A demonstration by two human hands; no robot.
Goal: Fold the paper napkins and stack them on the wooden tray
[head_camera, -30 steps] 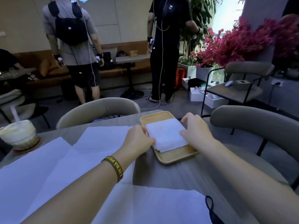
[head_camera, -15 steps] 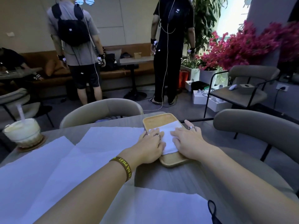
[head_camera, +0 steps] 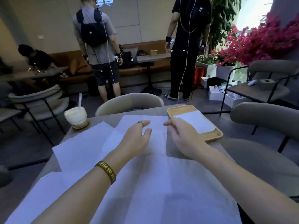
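Note:
A wooden tray [head_camera: 179, 109] lies at the table's far right with a folded white napkin [head_camera: 196, 121] stacked on it. Several unfolded white napkins overlap across the table; one flat sheet [head_camera: 137, 121] lies just left of the tray. My left hand [head_camera: 137, 136] hovers over that sheet with relaxed fingers and holds nothing. My right hand [head_camera: 181, 135] reaches over the sheet's right edge beside the tray, fingers extended and loosely curved. A larger napkin [head_camera: 145, 191] covers the near part of the table under my forearms.
An iced drink with a straw [head_camera: 76, 117] stands on a coaster at the table's far left. Grey chairs [head_camera: 129, 101] ring the table. Two people stand beyond it; another sits at the left. Pink flowers [head_camera: 258, 39] fill the right.
Both hands have left the folded napkin on the tray and moved left over the unfolded sheet. The view has swung left, so the tray now sits further right.

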